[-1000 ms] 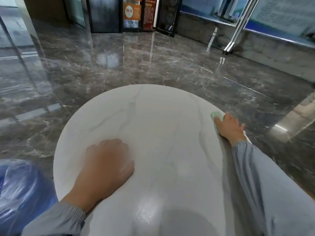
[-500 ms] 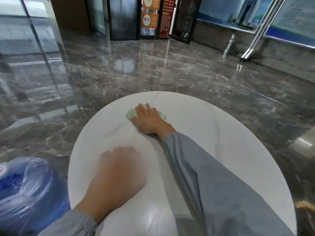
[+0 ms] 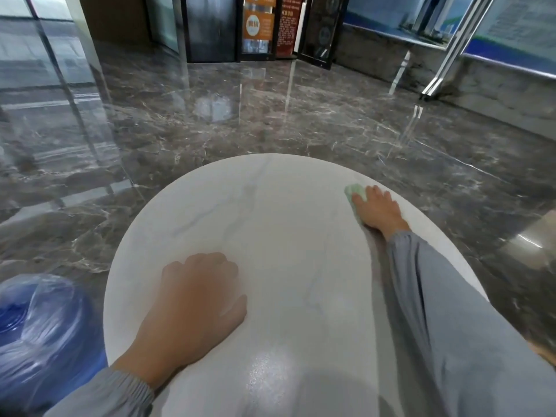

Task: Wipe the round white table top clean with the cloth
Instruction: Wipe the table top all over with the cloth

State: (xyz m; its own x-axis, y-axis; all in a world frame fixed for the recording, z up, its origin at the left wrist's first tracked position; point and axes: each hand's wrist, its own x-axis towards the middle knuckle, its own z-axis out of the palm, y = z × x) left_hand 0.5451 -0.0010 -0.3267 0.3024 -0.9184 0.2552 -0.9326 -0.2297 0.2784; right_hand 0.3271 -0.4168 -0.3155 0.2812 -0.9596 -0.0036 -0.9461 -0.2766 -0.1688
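Note:
A round white marble-look table top [image 3: 279, 212] fills the lower middle of the head view. A pale green cloth [image 3: 353, 194] lies flat near its far right edge. My right hand [image 3: 377, 210] presses down on the cloth with straight fingers, and most of the cloth is hidden under the palm. My left hand [image 3: 195, 299] rests on the near left part of the table, knuckles up and fingers curled under, holding nothing I can see.
Glossy dark marble floor [image 3: 270, 121] surrounds the table. A blue water jug in clear plastic wrap [image 3: 45, 329] stands just left of the table. Dark glass doors with orange signs [image 3: 255, 28] are at the back, and a slanted metal post [image 3: 448, 52] at the right.
My right hand has swept the cloth from the far left-middle of the table back across to the far right edge. The left hand stays in place on the table.

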